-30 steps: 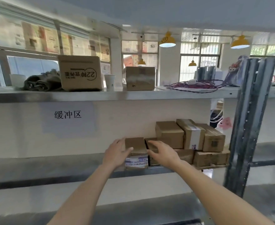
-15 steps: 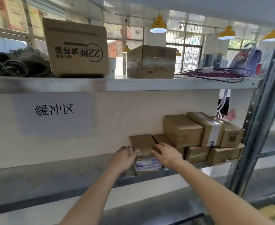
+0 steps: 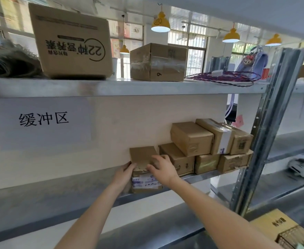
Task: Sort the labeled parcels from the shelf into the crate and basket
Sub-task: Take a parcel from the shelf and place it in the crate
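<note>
A small brown parcel with a white printed label on its front stands at the left end of a stack on the middle shelf. My left hand grips its left side. My right hand lies over its top right corner, fingers curled on it. To the right are several more brown parcels, stacked two high, some with labels. At the bottom right corner a wicker basket holds a yellow box.
The top shelf carries a large printed carton, a taped carton, dark cloth and coiled cable. A grey steel upright stands right of the parcels. A paper sign hangs on the back panel.
My head has moved closer and to the right, so the shelf looms larger. Both hands have closed in tighter on the small parcel, which stays on the shelf.
</note>
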Tool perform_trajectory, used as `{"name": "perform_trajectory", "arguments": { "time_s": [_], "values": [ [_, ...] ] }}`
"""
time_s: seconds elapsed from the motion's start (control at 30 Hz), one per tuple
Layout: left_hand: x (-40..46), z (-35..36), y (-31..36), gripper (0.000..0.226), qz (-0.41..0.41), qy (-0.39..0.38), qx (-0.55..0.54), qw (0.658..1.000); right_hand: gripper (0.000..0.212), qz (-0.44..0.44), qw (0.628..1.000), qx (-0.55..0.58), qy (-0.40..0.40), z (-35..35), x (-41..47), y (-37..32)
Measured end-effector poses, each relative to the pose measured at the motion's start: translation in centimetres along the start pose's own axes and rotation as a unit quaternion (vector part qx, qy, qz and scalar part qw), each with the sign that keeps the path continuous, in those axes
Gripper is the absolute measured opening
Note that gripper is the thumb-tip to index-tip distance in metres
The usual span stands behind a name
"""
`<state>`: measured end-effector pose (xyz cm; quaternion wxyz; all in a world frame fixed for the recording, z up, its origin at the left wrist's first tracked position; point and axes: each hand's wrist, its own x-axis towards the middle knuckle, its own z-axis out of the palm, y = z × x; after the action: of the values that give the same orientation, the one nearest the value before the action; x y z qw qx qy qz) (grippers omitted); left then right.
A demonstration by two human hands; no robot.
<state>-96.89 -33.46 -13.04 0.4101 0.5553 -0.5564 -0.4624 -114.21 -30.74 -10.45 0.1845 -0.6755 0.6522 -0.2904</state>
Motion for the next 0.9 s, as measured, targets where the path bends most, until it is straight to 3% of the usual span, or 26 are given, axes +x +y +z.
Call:
{"name": "perform_trajectory", "arguments": {
  "time_s": [0.17, 0.47, 0.63, 0.7, 0.73, 0.8, 0.83, 0.9],
  "values": [
    [-1.3, -1.2, -0.3, 0.060, 0.029, -0.005, -0.061, 0.998, 0.054, -0.006, 0.999, 0.038, 0.021, 0.4, -1.6, -1.1],
    [-6.3, -0.5, 3.7, 0.061, 0.104, 0.021, -0.135, 0.985, 0.055, -0.034, 0.993, 0.093, 0.059, -3.8, -6.7, -2.3],
    [-10.9, 1.1, 6.9, 0.111, 0.173, 0.003, -0.093, 0.981, 0.055, -0.044, 0.987, 0.139, 0.073, -7.9, -10.6, -3.0],
    [-13.0, 1.8, 8.6, 0.126, 0.166, -0.007, -0.114, 0.980, 0.065, -0.038, 0.983, 0.162, 0.077, -9.3, -12.3, -3.5],
    [-14.0, 2.2, 9.3, 0.121, 0.166, -0.008, -0.133, 0.977, 0.076, -0.037, 0.982, 0.172, 0.074, -9.9, -13.1, -3.7],
    [-16.0, 3.3, 10.4, 0.092, 0.178, -0.013, -0.159, 0.971, 0.096, -0.031, 0.974, 0.217, 0.051, -11.3, -15.0, -4.0],
    [-17.1, 4.0, 10.6, 0.081, 0.183, -0.023, -0.165, 0.969, 0.098, -0.031, 0.969, 0.243, 0.034, -12.0, -16.2, -4.0],
    [-19.5, 5.3, 11.0, 0.062, 0.166, -0.062, -0.214, 0.961, 0.077, -0.032, 0.960, 0.276, 0.011, -13.2, -18.8, -3.9]
  ]
}}
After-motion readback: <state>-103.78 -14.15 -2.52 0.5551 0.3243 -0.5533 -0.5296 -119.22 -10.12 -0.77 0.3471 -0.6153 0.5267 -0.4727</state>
